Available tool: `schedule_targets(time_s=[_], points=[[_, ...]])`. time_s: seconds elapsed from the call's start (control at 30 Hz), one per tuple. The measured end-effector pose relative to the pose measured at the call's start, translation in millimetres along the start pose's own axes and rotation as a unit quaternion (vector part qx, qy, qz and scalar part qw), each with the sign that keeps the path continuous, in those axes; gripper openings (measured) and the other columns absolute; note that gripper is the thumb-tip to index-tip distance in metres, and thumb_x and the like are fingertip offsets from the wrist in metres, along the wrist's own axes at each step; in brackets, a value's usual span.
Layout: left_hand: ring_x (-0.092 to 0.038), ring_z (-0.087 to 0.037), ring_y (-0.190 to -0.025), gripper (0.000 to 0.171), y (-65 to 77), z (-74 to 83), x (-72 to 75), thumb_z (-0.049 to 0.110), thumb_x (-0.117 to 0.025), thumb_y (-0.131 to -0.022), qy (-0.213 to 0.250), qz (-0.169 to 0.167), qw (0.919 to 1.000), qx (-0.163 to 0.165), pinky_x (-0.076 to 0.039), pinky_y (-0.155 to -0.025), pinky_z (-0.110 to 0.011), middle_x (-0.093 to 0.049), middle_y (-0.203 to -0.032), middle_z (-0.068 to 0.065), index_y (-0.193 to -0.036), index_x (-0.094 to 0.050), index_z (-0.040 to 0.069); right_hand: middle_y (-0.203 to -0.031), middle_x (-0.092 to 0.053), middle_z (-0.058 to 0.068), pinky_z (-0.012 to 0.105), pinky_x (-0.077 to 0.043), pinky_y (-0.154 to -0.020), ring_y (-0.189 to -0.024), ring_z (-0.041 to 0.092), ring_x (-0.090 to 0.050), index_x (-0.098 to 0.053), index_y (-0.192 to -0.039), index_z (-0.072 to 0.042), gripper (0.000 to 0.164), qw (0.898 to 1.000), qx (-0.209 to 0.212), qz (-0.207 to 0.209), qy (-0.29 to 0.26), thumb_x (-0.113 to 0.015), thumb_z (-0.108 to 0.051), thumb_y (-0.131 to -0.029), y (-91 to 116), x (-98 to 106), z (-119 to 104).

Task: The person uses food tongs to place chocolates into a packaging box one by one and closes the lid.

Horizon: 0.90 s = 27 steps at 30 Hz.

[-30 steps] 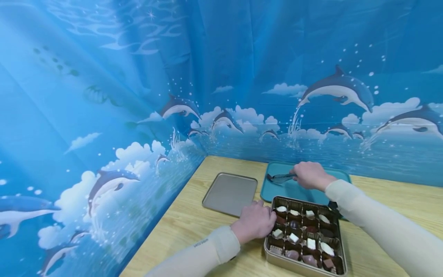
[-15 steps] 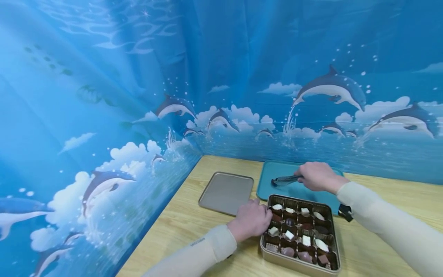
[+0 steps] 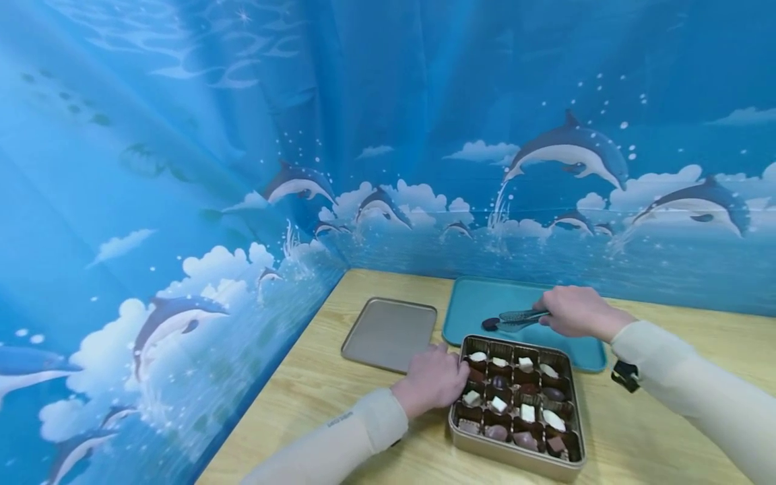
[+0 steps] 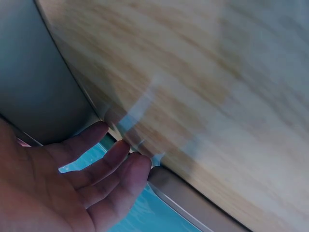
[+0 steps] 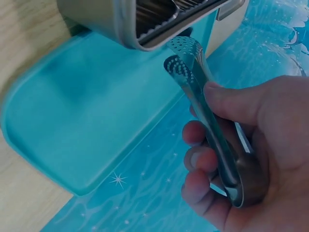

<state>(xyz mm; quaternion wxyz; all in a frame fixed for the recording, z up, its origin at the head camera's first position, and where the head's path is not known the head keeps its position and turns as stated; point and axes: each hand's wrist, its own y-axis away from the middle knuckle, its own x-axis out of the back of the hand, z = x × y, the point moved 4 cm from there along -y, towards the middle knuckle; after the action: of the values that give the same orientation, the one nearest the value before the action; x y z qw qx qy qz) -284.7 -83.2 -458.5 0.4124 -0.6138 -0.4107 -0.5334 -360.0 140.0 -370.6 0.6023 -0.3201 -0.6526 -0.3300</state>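
In the head view my right hand (image 3: 574, 311) holds small metal tongs (image 3: 523, 318) over the teal tray (image 3: 469, 296). A dark oval chocolate (image 3: 490, 325) is right at the tong tips, low over the tray. The right wrist view shows the thumb and fingers around the tongs' arms, with the perforated tips spread apart. My left hand (image 3: 432, 378) rests against the left side of a metal chocolate tin (image 3: 515, 458), fingers lightly bent. Divided compartments inside the tin hold white, brown and dark chocolates. In the left wrist view the fingertips (image 4: 140, 164) lie along a metal edge.
A flat grey-brown metal tray or lid (image 3: 391, 333) lies left of the teal tray. Everything stands on a light wooden table (image 3: 315, 397). A blue curtain (image 3: 424, 121) printed with dolphins hangs right behind and along the left edge.
My right hand has moved right over the teal tray, and the dark chocolate has shifted right with the tongs. The tong tips stand wider apart now. My left hand stays by the tin.
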Motion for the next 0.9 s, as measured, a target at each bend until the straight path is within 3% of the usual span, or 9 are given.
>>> schedule_targets(time_s=[0.23, 0.47, 0.7, 0.9], points=[[-0.055, -0.02, -0.082, 0.055, 1.7, -2.5, -0.1, 0.045, -0.02, -0.097, 0.005, 0.0, 1.0, 0.007, -0.047, -0.054, -0.042, -0.062, -0.098, -0.005, -0.099, -0.066, 0.017, -0.109, -0.066, 0.014, 0.033, -0.048, -0.053, -0.07, 0.015, -0.063, -0.063, -0.117, -0.005, 0.036, 1.0, -0.008, -0.022, -0.011, -0.064, -0.025, -0.086, -7.5, -10.6, -4.7], [-0.055, -0.02, -0.085, 0.055, 2.0, -0.1, -2.4, 0.047, -0.018, -0.097, -0.003, -0.013, 0.9999, 0.006, -0.048, -0.057, -0.042, -0.062, -0.103, -0.002, -0.105, -0.065, 0.019, -0.103, -0.068, 0.01, 0.037, -0.052, -0.058, -0.074, 0.017, -0.065, -0.066, -0.112, -0.008, 0.028, 1.0, 0.01, -0.014, -0.006, -0.063, -0.021, -0.087, -11.9, -16.2, -9.0], [-0.055, -0.019, -0.087, 0.057, 0.7, -0.5, -1.9, 0.046, -0.017, -0.097, 0.014, -0.014, 0.9997, 0.013, -0.048, -0.058, -0.042, -0.061, -0.104, -0.004, -0.105, -0.066, 0.018, -0.106, -0.067, 0.013, 0.028, -0.043, -0.049, -0.062, 0.009, -0.058, -0.065, -0.114, -0.006, 0.029, 1.0, 0.011, 0.007, -0.025, -0.06, -0.019, -0.089, -3.7, -4.1, -12.5], [-0.054, -0.019, -0.086, 0.057, -1.2, -2.2, -0.8, 0.046, -0.017, -0.097, 0.02, -0.014, 0.9997, 0.009, -0.047, -0.056, -0.041, -0.062, -0.102, -0.004, -0.102, -0.066, 0.018, -0.115, -0.063, 0.016, 0.027, -0.031, -0.041, -0.044, 0.011, -0.039, -0.061, -0.119, -0.005, 0.033, 0.999, 0.005, 0.026, -0.042, -0.059, -0.02, -0.09, 9.2, 10.3, -17.2]])
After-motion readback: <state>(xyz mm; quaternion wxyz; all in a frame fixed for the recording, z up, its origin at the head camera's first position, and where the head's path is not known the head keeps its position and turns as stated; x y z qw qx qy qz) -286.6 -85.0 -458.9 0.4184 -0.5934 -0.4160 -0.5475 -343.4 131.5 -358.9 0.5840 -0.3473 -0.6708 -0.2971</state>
